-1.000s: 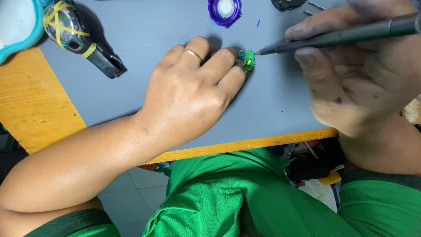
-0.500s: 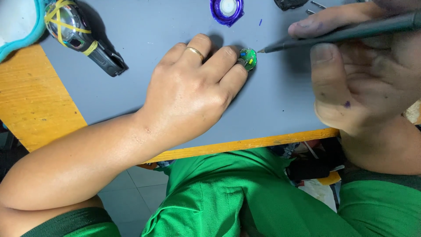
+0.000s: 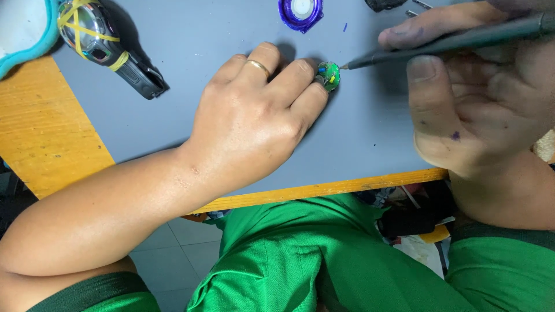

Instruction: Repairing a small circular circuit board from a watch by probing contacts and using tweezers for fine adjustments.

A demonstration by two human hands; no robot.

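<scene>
Circuit board, small, round, green, pinched by left hand; right hand grasps soldering iron, tip just right of board, near worktop's far edge.

Bright, even overhead light on the matte grey tabletop; soft shadows beside the left hand; the near right hand slightly blurred, edges mildly stretched.

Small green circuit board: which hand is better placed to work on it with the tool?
Right. The right hand holds the dark pen-like tool, its tip at the green circuit board. The left hand is busy pinning the board to the grey mat.
</scene>
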